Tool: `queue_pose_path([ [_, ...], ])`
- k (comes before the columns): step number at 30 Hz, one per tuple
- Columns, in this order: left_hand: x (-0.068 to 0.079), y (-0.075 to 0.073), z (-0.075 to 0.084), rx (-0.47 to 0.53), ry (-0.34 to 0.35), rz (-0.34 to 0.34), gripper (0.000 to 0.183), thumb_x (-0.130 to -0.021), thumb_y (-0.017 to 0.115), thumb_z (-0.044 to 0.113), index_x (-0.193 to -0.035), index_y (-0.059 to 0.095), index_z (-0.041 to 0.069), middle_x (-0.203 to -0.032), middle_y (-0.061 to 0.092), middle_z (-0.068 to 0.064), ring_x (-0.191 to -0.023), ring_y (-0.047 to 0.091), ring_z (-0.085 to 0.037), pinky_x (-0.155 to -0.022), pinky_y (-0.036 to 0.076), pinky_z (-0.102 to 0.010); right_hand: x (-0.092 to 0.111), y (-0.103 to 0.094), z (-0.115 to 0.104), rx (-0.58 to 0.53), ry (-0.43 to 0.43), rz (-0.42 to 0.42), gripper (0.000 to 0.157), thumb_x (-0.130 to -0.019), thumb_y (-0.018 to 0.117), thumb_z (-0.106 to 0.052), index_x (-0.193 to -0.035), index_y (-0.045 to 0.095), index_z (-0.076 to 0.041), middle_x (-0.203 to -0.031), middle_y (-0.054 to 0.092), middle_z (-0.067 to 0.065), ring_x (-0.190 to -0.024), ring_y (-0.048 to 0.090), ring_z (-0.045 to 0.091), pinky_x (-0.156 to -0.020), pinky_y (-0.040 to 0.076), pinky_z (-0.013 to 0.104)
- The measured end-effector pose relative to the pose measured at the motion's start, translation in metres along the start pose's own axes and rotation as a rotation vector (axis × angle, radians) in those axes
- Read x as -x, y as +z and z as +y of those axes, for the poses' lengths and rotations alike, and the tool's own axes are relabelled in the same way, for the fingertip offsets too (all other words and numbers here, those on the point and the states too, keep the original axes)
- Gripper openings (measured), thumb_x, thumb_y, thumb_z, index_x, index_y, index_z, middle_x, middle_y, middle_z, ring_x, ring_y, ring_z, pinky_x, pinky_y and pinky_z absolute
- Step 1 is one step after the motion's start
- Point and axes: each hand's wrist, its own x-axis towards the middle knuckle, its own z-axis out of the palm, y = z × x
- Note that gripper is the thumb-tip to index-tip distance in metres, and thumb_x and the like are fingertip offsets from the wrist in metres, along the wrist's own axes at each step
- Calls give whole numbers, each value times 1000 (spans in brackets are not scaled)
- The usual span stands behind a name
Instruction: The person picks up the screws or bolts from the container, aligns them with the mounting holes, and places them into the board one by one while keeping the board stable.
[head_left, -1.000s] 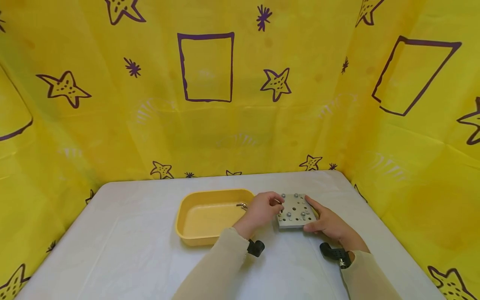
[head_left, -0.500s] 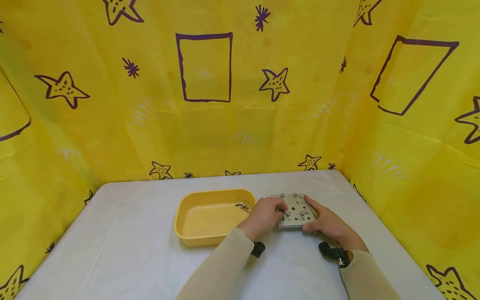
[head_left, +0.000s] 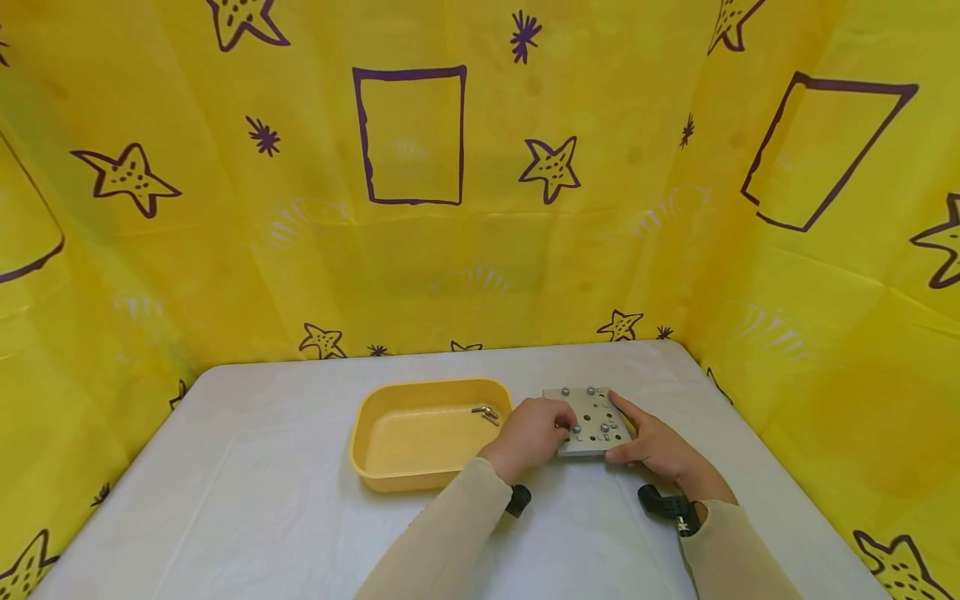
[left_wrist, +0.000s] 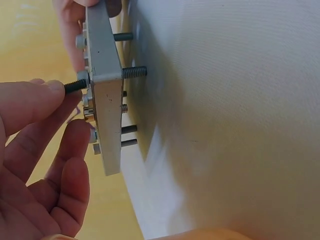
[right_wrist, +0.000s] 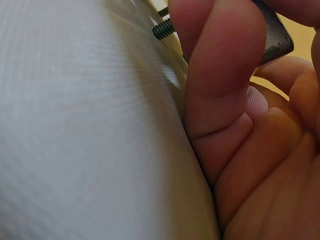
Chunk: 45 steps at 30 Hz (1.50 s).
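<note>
My left hand (head_left: 528, 435) is at the near left corner of a light grey metal plate (head_left: 594, 402) on the table. In the left wrist view its thumb and fingertips pinch a dark threaded screw (left_wrist: 75, 86), its end by the plate's top face. Several socket-head screws stand in the plate's holes, and their threaded ends (left_wrist: 135, 72) stick out underneath. My right hand (head_left: 662, 448) grips the plate's right side, thumb at the near edge and a finger along the far side. In the right wrist view its fingers hide most of the plate, beside one threaded end (right_wrist: 163, 30).
A yellow tray (head_left: 405, 482) stands left of the plate, close to my left hand. Several loose screws (head_left: 487, 412) lie at its right end. Yellow patterned sheets (head_left: 480, 242) enclose the white table (head_left: 262, 467) at the back and sides.
My left hand has shifted slightly right and toward me along the plate's left side, uncovering the screws in the tray. The right hand and the plate have stayed in place.
</note>
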Motion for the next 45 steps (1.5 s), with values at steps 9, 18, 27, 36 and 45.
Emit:
queue_pose_path([
  [9, 0, 2, 0, -34, 14, 12, 12, -91, 71, 10, -99, 76, 18, -93, 67, 13, -84, 55, -7, -77, 46, -23, 0, 0, 1, 2, 5, 0, 114, -71, 90, -27, -161, 21, -24, -160, 24, 18, -128, 33, 36, -110, 13, 59],
  [18, 4, 0, 0, -4, -13, -27, 16, -91, 71, 11, -103, 78, 20, -105, 69, 10, -97, 57, -8, -84, 47, -24, -1, 0, 2, 5, 4, -1, 114, -70, 91, -28, -161, 21, -24, -159, 26, 18, -124, 35, 36, -108, 16, 56],
  [27, 10, -6, -6, 381, -149, 127, 36, -93, 71, 16, -128, 68, 23, -127, 61, 7, -109, 57, -18, -85, 50, -33, -1, 1, 0, -3, 14, -5, 115, -70, 91, -29, -161, 20, -25, -160, 23, 18, -129, 32, 37, -110, 12, 62],
  [36, 28, -43, -46, 658, -471, 238, 67, -88, 74, 13, -149, 48, 16, -151, 42, -12, -131, 43, -33, -110, 33, -49, -2, -4, 7, 42, 29, -5, 116, -70, 90, -37, -161, 18, -30, -161, 20, 17, -129, 32, 38, -110, 10, 65],
  [45, 38, -36, -69, 339, -413, 53, 71, -79, 81, 8, -144, 51, 5, -143, 51, -16, -128, 46, -33, -107, 36, -47, -2, -1, 5, 32, 29, -13, 115, -71, 90, -36, -161, 18, -28, -161, 20, 18, -129, 31, 39, -111, 9, 64],
])
